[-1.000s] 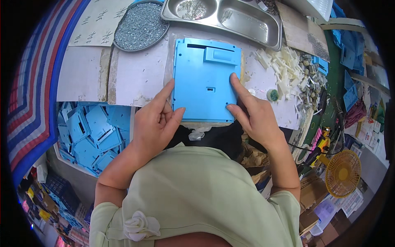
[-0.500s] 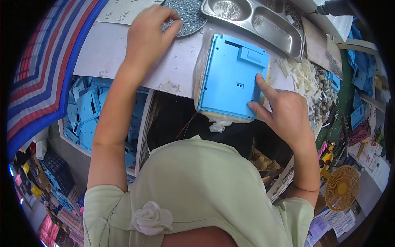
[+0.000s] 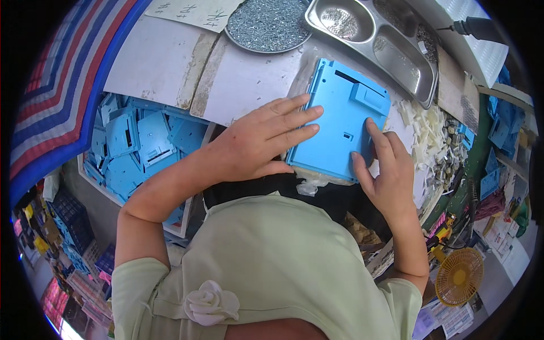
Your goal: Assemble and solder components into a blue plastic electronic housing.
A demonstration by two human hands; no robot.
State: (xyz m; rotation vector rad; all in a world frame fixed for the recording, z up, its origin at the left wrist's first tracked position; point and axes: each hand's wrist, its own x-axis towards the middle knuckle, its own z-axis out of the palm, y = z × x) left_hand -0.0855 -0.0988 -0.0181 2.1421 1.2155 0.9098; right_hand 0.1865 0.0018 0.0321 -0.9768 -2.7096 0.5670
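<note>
my left hand (image 3: 258,139) lies open, fingers spread, over the left edge of the blue panel (image 3: 331,139); my right hand (image 3: 391,170) touches its right side with thumb and forefinger held apart, not closed on it. the panel rests on a plastic-wrapped pad (image 3: 322,177), in front of me.

beyond the panel, to its left, a round grey dish (image 3: 269,52) is spread full of small silvery screws (image 3: 269,25). beyond it and to its right sits a steel compartment tray (image 3: 368,54): the round hollow holds a scatter of small metal bits, the long hollow nearest the panel is mostly bare metal with a few bits, and more lie in the hollows behind.

left of the panel and lower, a pale-rimmed bin (image 3: 177,229) holds a jumbled pile of blue parts (image 3: 153,136). just right of the panel, white plastic pieces (image 3: 425,124) are heaped loose, with metal pieces (image 3: 447,141) past them.
</note>
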